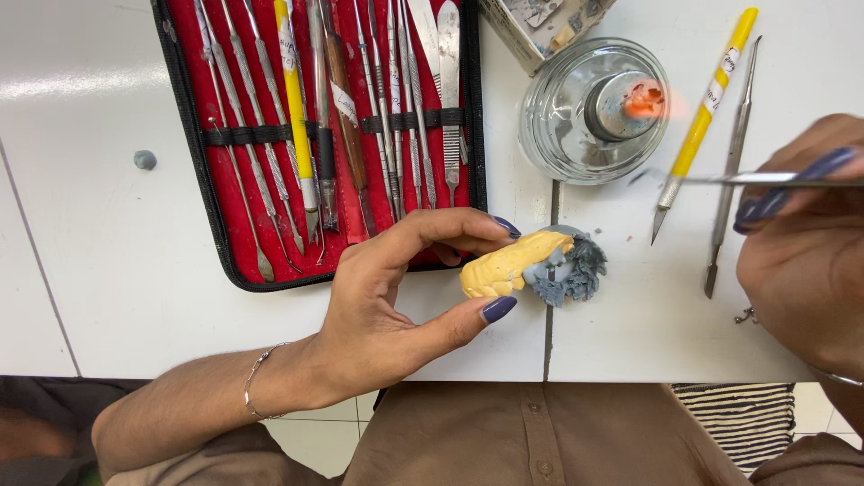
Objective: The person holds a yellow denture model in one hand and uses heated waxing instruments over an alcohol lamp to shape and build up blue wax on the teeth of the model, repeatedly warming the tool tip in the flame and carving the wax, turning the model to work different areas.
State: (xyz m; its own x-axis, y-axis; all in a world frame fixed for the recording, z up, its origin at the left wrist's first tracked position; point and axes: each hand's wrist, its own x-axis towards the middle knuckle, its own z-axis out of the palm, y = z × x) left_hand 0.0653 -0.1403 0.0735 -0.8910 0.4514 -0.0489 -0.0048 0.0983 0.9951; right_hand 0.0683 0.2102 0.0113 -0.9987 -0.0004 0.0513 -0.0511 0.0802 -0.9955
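Your left hand (378, 306) is pinching the yellow model (508, 267) between thumb and forefinger at the centre of the frame, resting it on the counter (90, 180); grey wax (571, 270) is clinging to its right end, ragged and unsmoothed, so the shaping is looking only partly done, with the trimming and finishing seemingly left. Your right hand (805, 252), at the right edge, is closing its grip on a thin metal tool (720, 179), the tip pointing left and sitting near the lit burner (594, 110), just below its flame. That glass burner is holding clear liquid, its wick burning orange. The open red case (328, 135) in the upper left is holding rows of steel instruments under elastic bands, nearly full. A yellow knife (706, 117) and a spatula (731, 162) are lying loose in the upper right.
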